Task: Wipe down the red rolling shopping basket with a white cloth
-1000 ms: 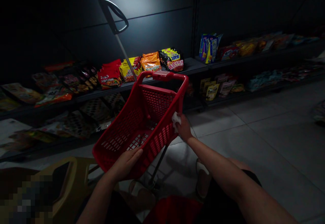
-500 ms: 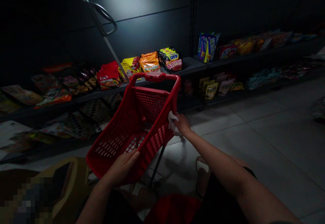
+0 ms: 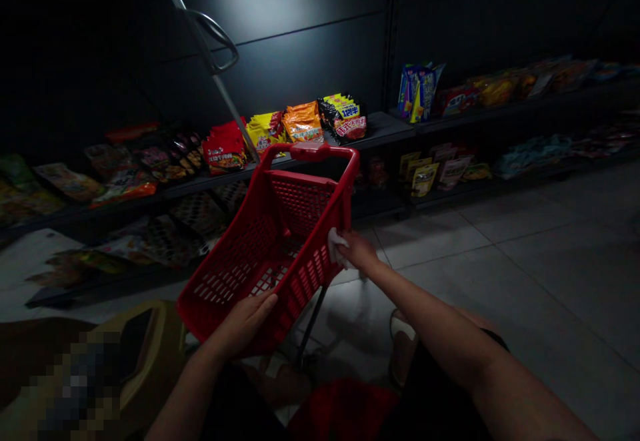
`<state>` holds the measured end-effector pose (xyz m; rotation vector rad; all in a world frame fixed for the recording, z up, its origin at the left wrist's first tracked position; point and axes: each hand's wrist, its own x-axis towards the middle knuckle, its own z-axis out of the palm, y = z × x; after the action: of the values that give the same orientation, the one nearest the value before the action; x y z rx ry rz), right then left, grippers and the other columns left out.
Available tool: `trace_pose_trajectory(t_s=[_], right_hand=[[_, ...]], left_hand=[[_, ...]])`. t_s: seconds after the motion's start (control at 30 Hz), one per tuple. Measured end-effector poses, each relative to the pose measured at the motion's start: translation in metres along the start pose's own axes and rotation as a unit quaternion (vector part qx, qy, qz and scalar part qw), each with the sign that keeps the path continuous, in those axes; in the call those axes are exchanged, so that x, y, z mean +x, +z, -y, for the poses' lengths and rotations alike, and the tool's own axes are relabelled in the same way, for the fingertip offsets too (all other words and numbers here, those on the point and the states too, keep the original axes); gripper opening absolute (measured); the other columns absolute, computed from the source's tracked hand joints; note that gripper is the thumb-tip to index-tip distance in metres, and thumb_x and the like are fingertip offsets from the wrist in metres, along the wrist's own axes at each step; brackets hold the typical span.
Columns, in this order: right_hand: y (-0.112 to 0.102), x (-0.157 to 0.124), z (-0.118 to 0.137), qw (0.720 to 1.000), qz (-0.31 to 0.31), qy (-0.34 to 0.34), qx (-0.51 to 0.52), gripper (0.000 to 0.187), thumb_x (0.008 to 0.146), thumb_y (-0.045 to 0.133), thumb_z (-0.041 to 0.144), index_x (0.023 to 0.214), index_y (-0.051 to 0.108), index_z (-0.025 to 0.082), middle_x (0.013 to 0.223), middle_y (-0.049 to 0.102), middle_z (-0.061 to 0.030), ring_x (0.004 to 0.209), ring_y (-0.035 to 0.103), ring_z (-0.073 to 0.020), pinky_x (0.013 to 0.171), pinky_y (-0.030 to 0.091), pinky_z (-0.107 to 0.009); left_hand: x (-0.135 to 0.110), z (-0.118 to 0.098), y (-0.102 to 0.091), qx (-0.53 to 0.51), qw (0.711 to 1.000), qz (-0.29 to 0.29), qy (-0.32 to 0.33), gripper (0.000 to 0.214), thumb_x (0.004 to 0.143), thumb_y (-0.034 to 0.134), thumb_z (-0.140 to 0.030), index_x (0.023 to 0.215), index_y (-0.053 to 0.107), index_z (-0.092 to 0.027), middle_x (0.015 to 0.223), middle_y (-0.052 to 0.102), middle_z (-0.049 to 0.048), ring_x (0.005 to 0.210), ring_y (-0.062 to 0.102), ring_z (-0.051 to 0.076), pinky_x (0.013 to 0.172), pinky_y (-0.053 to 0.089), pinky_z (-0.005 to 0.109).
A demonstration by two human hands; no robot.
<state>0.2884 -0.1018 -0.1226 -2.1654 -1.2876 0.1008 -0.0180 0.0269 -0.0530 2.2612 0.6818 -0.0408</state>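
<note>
A red plastic shopping cart (image 3: 295,261) with slotted basket walls stands tilted across the middle of the view. My left hand (image 3: 246,321) lies over its near rim, gripping the edge, with some fingers hidden. Against the outside of the basket's right wall, below the handle end, my right hand (image 3: 360,253) presses a crumpled white cloth (image 3: 336,246). Its fingers are closed around the cloth. I see no goods in the basket.
Behind the cart, low shelves (image 3: 385,128) carry several snack packets (image 3: 303,122). A metal pole (image 3: 227,98) with a loop rises at the cart's far side. A yellowish-brown object (image 3: 165,341) stands at lower left. Pale tiled floor (image 3: 465,274) stretches rightward.
My right hand and the cloth have moved slightly down along the basket's side. My left hand keeps its place on the rim. The whole view has shifted a little.
</note>
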Motion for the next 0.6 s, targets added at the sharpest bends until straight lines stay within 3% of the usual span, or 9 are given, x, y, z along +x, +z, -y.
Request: trace_pose_trajectory(t_s=[0.07,0.13,0.23,0.3,0.43,0.5,0.6], right_hand=[[0.002,-0.002,0.005,1.000,-0.007,-0.028,0.002,0.046,0.091,0.064,0.030,0.136,0.058,0.026,0.124,0.066,-0.0082,0.103,0.067,-0.0208,0.082,0.051,-0.027],[0.004,-0.011,0.019,0.993,0.003,-0.118,0.010,0.046,0.089,0.067,0.031,0.135,0.058,0.029,0.121,0.067,-0.0059,0.102,0.066,-0.0197,0.082,0.051,-0.026],[0.001,-0.024,0.042,0.981,0.008,-0.189,0.030,0.042,0.088,0.070,0.031,0.129,0.061,0.030,0.112,0.066,-0.0031,0.098,0.066,-0.0179,0.081,0.051,-0.024],[-0.003,-0.027,0.050,0.980,-0.027,-0.185,0.061,0.042,0.088,0.071,0.030,0.128,0.060,0.029,0.112,0.066,-0.0032,0.100,0.065,-0.0176,0.085,0.050,-0.024],[-0.010,-0.007,0.045,0.976,-0.057,-0.190,0.094,0.043,0.086,0.072,0.027,0.128,0.061,0.031,0.114,0.065,-0.0027,0.104,0.063,-0.0184,0.090,0.050,-0.026],[-0.016,0.013,0.035,0.979,-0.082,-0.146,0.121,0.039,0.087,0.069,0.022,0.124,0.063,0.030,0.113,0.065,-0.0022,0.102,0.064,-0.0177,0.089,0.050,-0.026],[-0.024,0.039,0.019,0.966,-0.185,-0.048,0.175,0.033,0.090,0.061,0.019,0.122,0.063,0.025,0.112,0.065,-0.0049,0.104,0.063,-0.0190,0.093,0.049,-0.029]], left_hand=[[0.001,-0.002,-0.002,0.006,1.000,0.009,-0.012,0.062,0.099,0.034,-0.059,0.137,0.061,-0.018,0.136,0.066,0.0083,0.133,0.056,0.026,0.117,0.037,0.041],[0.007,-0.009,-0.002,0.016,1.000,0.010,-0.025,0.064,0.098,0.035,-0.060,0.142,0.056,-0.018,0.145,0.059,0.0089,0.140,0.050,0.025,0.120,0.033,0.040],[0.027,-0.032,0.002,0.035,0.999,-0.041,0.005,0.066,0.099,0.034,-0.057,0.150,0.045,-0.018,0.156,0.047,0.0080,0.147,0.040,0.022,0.123,0.027,0.037],[0.045,-0.051,0.008,0.043,0.993,-0.104,0.043,0.065,0.101,0.028,-0.053,0.154,0.037,-0.017,0.160,0.041,0.0081,0.148,0.037,0.020,0.123,0.026,0.035],[0.069,-0.079,0.020,0.089,0.988,-0.129,-0.003,0.056,0.103,0.022,-0.046,0.143,0.047,-0.016,0.130,0.068,0.0155,0.121,0.065,0.027,0.100,0.048,0.039],[0.072,-0.084,0.023,0.127,0.984,-0.122,-0.038,0.053,0.103,0.021,-0.045,0.138,0.049,-0.017,0.113,0.074,0.0156,0.105,0.071,0.030,0.088,0.050,0.039],[0.069,-0.082,0.023,0.151,0.981,-0.114,-0.038,0.050,0.104,0.020,-0.045,0.137,0.048,-0.020,0.107,0.075,0.0132,0.099,0.073,0.029,0.082,0.048,0.037]])
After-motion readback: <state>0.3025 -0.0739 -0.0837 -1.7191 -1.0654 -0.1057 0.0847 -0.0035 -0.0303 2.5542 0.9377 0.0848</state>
